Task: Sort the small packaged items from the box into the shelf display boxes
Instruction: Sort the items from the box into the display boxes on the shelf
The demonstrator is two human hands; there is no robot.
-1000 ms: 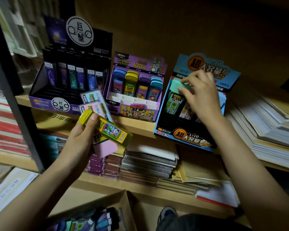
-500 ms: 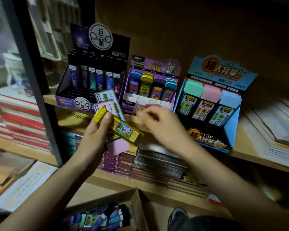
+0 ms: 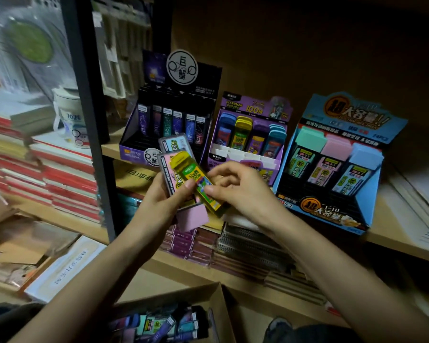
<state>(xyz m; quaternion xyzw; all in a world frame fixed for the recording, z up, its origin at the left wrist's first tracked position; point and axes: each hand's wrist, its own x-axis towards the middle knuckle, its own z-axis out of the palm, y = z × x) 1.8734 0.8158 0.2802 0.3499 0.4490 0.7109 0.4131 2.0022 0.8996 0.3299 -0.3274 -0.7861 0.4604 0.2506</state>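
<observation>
My left hand [image 3: 159, 206] grips a fan of small packs: a yellow pack [image 3: 191, 177] on top, a pink-capped pack [image 3: 192, 216] under it and a light-blue one [image 3: 175, 143] behind. My right hand [image 3: 243, 191] pinches the lower end of the yellow pack. Three display boxes stand on the shelf: a black one [image 3: 169, 115] at left, a purple one [image 3: 248, 134] in the middle and a blue one [image 3: 337, 164] at right holding green, pink and blue packs. The cardboard source box [image 3: 216, 298] with several packs lies at the bottom.
A black shelf post [image 3: 89, 115] rises at left, with stacked red-edged books [image 3: 67, 174] and a white mug [image 3: 72, 117] beyond it. Notebooks and spiral pads [image 3: 245, 243] fill the lower shelf. Paper stacks [image 3: 416, 199] lie right of the blue box.
My right hand left the blue display box, where the green pack now sits, and came left to the yellow pack in my left hand. The view shifted left.
</observation>
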